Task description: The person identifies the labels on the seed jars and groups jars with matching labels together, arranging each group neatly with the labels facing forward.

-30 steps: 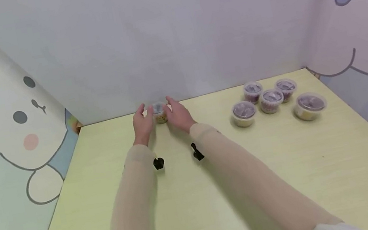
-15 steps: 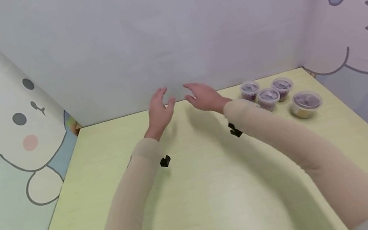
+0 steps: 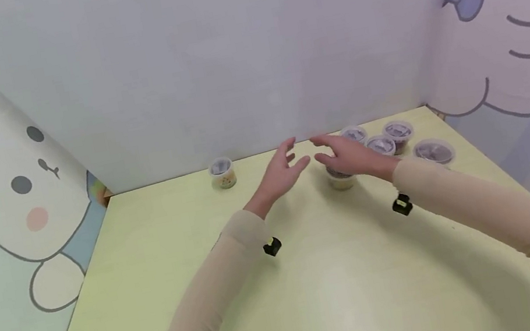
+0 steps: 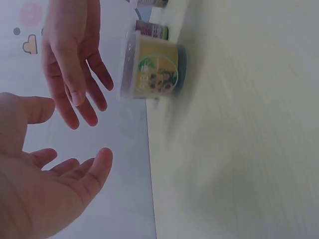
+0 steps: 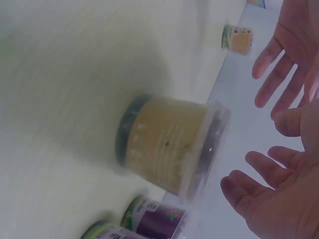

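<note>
My left hand [image 3: 281, 175] hovers over the table, fingers spread and nothing in its grasp. Facing it is my right hand [image 3: 351, 156], also with relaxed fingers, over a lidded tub with a yellow label [image 3: 342, 181] that it partly covers in the head view. The right wrist view gives this tub [image 5: 167, 144] upright on the table, with the fingers of the right hand [image 5: 269, 194] apart from it, around lid height. In the left wrist view the tub [image 4: 154, 67] stands beyond both hands. A smaller lidded tub [image 3: 223, 174] sits alone at the back, left of the hands.
Behind and right of the right hand stand small purple tubs [image 3: 399, 133] and a wider lidded tub [image 3: 434, 151]. A pale wall [image 3: 226, 66] rises along the table's [image 3: 320, 298] back edge. Black camera mounts [image 3: 402, 204] hang below the wrists.
Both hands have left the small tub at the back and moved right, with a gap between them, to the yellow-labelled tub. The small tub stays behind. The head view has shifted slightly.
</note>
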